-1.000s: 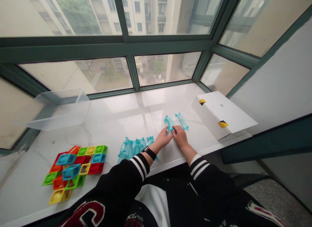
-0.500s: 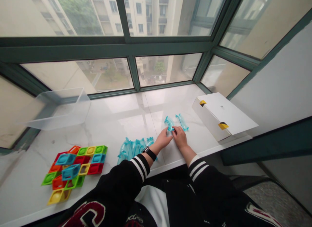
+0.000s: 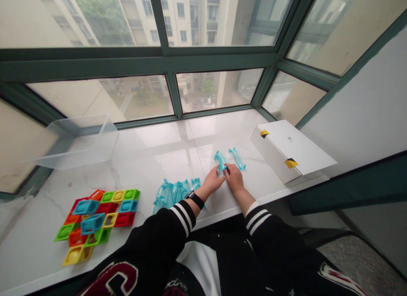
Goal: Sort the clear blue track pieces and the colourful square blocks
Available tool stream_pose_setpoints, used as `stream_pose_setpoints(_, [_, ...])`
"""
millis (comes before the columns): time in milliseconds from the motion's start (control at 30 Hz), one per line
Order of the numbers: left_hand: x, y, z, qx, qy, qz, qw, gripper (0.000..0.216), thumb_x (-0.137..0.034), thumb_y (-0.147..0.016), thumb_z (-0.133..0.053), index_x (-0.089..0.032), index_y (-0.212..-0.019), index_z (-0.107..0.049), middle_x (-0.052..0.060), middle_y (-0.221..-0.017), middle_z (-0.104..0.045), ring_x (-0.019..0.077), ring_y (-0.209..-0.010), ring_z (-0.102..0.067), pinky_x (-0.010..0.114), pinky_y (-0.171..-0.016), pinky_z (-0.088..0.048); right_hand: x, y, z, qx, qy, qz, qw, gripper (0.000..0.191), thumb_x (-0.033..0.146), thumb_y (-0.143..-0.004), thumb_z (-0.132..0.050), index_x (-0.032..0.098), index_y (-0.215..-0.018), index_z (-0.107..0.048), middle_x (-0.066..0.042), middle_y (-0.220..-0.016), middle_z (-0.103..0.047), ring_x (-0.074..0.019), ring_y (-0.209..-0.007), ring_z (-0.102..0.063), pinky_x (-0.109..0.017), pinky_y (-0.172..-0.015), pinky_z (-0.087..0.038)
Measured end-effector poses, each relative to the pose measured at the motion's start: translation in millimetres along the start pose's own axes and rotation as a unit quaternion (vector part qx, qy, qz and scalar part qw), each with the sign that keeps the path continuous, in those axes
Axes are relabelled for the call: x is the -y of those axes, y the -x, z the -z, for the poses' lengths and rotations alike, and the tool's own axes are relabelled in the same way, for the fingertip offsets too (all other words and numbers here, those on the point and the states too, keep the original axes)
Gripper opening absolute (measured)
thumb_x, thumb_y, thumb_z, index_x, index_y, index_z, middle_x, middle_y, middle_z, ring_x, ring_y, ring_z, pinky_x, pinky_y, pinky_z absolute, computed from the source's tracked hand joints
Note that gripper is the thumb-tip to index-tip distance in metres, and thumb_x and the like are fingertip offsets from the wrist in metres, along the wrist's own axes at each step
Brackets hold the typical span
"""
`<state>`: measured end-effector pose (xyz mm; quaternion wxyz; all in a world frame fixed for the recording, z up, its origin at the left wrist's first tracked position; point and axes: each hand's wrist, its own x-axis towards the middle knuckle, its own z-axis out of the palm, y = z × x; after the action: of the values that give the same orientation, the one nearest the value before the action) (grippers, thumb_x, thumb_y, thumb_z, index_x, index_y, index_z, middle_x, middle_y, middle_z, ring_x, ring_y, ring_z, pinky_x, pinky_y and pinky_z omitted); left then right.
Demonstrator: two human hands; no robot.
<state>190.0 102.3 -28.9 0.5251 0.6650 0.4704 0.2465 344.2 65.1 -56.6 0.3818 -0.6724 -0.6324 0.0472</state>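
Two clear blue curved track pieces lie on the white marble sill: one [image 3: 219, 159] right above my fingers and a second [image 3: 237, 157] just to its right. My left hand [image 3: 212, 182] and my right hand [image 3: 234, 178] meet side by side, fingertips pinched on the near end of the left track piece. A black watch sits on my left wrist. A pile of more blue track pieces [image 3: 173, 193] lies beside my left forearm.
A mat of coloured square blocks [image 3: 97, 217] lies at the near left. A clear plastic tub [image 3: 78, 142] stands at the far left by the window. A white box [image 3: 290, 154] sits at the right end of the sill.
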Motion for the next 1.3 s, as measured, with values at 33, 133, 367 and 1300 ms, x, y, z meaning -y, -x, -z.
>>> stream_pose_setpoints(33, [0, 0, 0, -0.001, 0.001, 0.001, 1.0, 0.081, -0.022, -0.077, -0.073, -0.014, -0.154, -0.048, 0.021, -0.166, -0.043, 0.0358, -0.153, -0.043, 0.047, -0.126, -0.033, 0, 0, 0, 0.001, -0.001, -0.001, 1.0, 0.03, 0.023, -0.1, -0.052, 0.019, -0.124, -0.07, -0.012, -0.107, -0.071, -0.0279, -0.098, -0.066, -0.042, -0.094, -0.054])
stream_pose_setpoints(133, [0, 0, 0, -0.003, 0.003, 0.003, 1.0, 0.083, -0.022, -0.077, -0.074, -0.014, -0.155, -0.047, 0.021, -0.166, -0.043, 0.0359, -0.153, -0.044, 0.047, -0.126, -0.034, -2, -1, -1, 0.003, -0.003, -0.008, 1.0, 0.031, 0.024, -0.1, -0.053, 0.018, -0.125, -0.07, -0.013, -0.107, -0.071, -0.028, -0.098, -0.066, -0.042, -0.093, -0.054])
stream_pose_setpoints(367, [-4, 0, 0, -0.004, 0.011, 0.012, 1.0, 0.084, -0.021, -0.078, -0.074, -0.014, -0.156, -0.046, 0.021, -0.165, -0.044, 0.0354, -0.152, -0.045, 0.047, -0.124, -0.036, -3, -3, -3, 0.003, -0.011, -0.011, 1.0, 0.032, 0.024, -0.099, -0.053, 0.018, -0.126, -0.069, -0.012, -0.107, -0.072, -0.0276, -0.097, -0.065, -0.042, -0.094, -0.054])
stream_pose_setpoints(1300, [12, 197, 241, -0.285, 0.111, -0.008, 0.952, 0.068, -0.049, -0.082, -0.074, -0.023, -0.141, -0.055, 0.01, -0.12, -0.072, 0.0241, -0.107, -0.069, 0.045, -0.094, -0.059, 23, 42, 20, -0.04, -0.139, -0.077, 0.986, 0.037, 0.043, -0.095, -0.06, 0.019, -0.123, -0.065, -0.008, -0.094, -0.07, -0.0257, -0.085, -0.068, -0.044, -0.084, -0.061])
